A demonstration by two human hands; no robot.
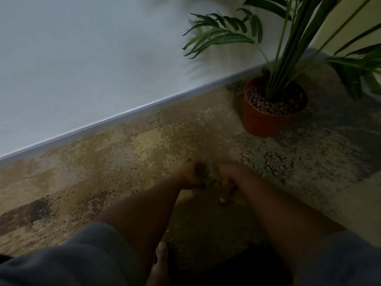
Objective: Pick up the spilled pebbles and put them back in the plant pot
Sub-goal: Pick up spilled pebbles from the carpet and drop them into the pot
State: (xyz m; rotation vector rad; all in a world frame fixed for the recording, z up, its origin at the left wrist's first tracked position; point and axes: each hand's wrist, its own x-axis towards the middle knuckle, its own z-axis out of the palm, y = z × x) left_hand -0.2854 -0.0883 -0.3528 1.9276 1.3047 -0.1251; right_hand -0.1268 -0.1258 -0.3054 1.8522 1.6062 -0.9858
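An orange plant pot point(259, 122) stands on the carpet at the right, filled with brown pebbles round the stems of a green palm. A patch of spilled pebbles point(274, 162) lies on the carpet in front of the pot. My left hand point(190, 174) and my right hand point(228, 178) are held together low over the carpet, left of the spill. Both are cupped round a small heap of pebbles point(203, 174) between them. The picture is dark and blurred, so single fingers are hard to make out.
A white wall with a pale skirting board point(123, 116) runs diagonally behind the mottled beige carpet point(123, 153). Palm fronds point(218, 36) hang over the pot and to its right. My bare foot point(160, 259) shows at the bottom, between my forearms.
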